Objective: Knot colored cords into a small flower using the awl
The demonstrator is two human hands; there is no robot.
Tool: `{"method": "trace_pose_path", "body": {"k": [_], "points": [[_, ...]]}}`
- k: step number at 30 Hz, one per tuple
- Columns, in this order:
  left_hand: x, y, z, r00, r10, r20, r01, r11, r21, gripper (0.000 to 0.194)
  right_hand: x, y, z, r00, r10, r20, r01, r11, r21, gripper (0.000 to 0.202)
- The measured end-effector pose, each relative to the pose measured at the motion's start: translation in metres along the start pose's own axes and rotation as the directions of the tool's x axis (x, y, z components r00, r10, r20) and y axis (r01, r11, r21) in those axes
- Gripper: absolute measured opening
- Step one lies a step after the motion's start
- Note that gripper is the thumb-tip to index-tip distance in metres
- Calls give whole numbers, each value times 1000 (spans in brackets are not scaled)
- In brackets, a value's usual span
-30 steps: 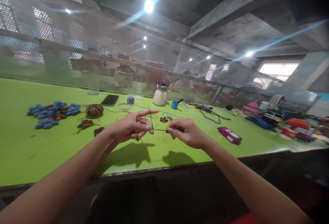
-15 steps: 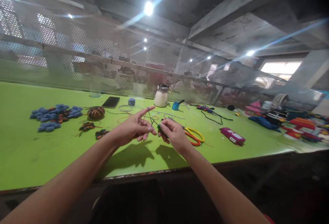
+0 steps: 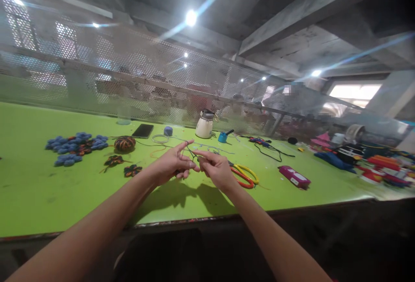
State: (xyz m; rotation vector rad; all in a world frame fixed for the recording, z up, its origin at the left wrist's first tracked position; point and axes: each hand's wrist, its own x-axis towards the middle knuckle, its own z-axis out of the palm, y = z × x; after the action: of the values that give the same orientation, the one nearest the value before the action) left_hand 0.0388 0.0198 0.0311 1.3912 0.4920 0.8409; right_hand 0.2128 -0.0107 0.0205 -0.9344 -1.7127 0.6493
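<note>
Dark yarn (image 3: pixel 193 154) runs over the raised index finger of my left hand (image 3: pixel 170 163) and down to its thumb and fingers, which are closed on it. My right hand (image 3: pixel 216 169) meets it fingertip to fingertip, pinching what looks like a crochet hook, mostly hidden under the fingers. Any worked piece between the hands is too small to make out. Just beyond my right hand lie scissors (image 3: pixel 248 174) with yellow and orange handles. Left of my left hand are a striped dark-and-orange yarn ball (image 3: pixel 125 144) and two dark crocheted flowers (image 3: pixel 113 161).
Blue crocheted flowers (image 3: pixel 66 146) are heaped at the left. Along the back stand a phone (image 3: pixel 143 131), a small blue yarn ball (image 3: pixel 167 131), a white jug (image 3: pixel 204 126) and a blue pot (image 3: pixel 223 137). A maroon box (image 3: pixel 294 177) and colourful knitted items (image 3: pixel 379 163) lie right.
My right index finger has stretched out towards the yarn, and the green thing at my right fingertips is now mostly covered. The whole view has shifted slightly.
</note>
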Motion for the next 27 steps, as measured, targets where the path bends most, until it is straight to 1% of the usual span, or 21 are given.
{"method": "trace_pose_path", "body": {"k": [4,7,9,12,14,17,21,24,27], "points": [[2,-1,-2,997,25,-78,-22,999,42,104,4,11,4,1000,10,3,-10,1000,2,32],[2,2,-3,993,29,-113,-19,996,84,101,4,15,3,999,41,22,-42,996,75,34],[2,5,-3,991,28,-134,-17,996,85,90,3,16,2,996,72,60,-80,986,148,37],[3,9,-3,989,23,-146,-17,999,38,65,1,16,2,989,122,89,-141,957,255,38],[4,11,-3,990,41,-139,-44,999,-25,59,0,18,2,987,143,75,-159,941,298,37],[5,9,-3,984,70,-161,-77,996,-39,67,-1,21,5,986,158,58,-169,933,318,39],[7,4,-3,976,86,-199,-92,996,-20,87,-1,24,9,987,153,43,-159,953,257,41],[7,1,-4,975,90,-202,-95,995,-18,90,-2,25,11,993,120,13,-120,973,196,39],[9,-2,-6,970,117,-213,-105,992,66,89,-2,26,10,996,84,0,-83,989,124,36]]}}
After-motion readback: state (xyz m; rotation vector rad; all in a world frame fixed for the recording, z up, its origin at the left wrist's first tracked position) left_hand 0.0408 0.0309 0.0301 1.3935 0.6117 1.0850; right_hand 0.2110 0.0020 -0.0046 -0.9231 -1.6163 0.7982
